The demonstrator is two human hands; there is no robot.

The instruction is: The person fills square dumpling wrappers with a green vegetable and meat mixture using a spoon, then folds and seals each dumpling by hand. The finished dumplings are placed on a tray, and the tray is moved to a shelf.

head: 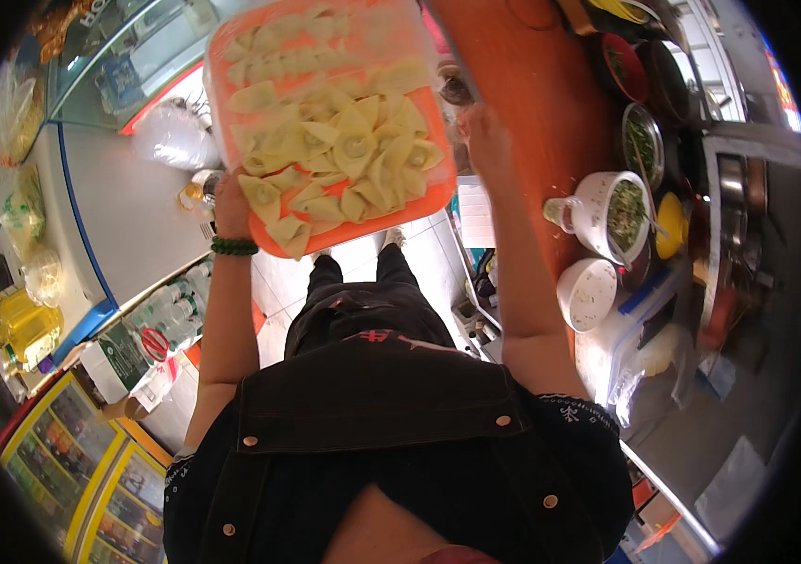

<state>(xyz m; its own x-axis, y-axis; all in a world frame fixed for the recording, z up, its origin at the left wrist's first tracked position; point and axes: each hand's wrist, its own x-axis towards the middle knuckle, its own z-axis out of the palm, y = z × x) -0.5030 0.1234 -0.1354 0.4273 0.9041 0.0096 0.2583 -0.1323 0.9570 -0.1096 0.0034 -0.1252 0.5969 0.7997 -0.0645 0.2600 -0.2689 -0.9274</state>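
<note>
An orange plastic tray (400,217) hangs in front of me, held at its left edge by my left hand (232,206), which has a dark green bead bracelet at the wrist. Many folded wontons (354,144) lie on it, some in rows at the far end and others heaped near me. Clear plastic film (400,35) covers the far part. My right hand (483,134) is just beyond the tray's right side, over the edge of the wooden table; its fingers are blurred, and whether it touches anything cannot be told.
On the wooden table (541,92) at right stand a white pot of chopped filling (587,211), a white bowl (587,295) and a metal bowl of greens (642,144). At left are a white counter (132,204), a plastic bag (175,137) and plastic bottles (178,303). Tiled floor (358,257) lies below.
</note>
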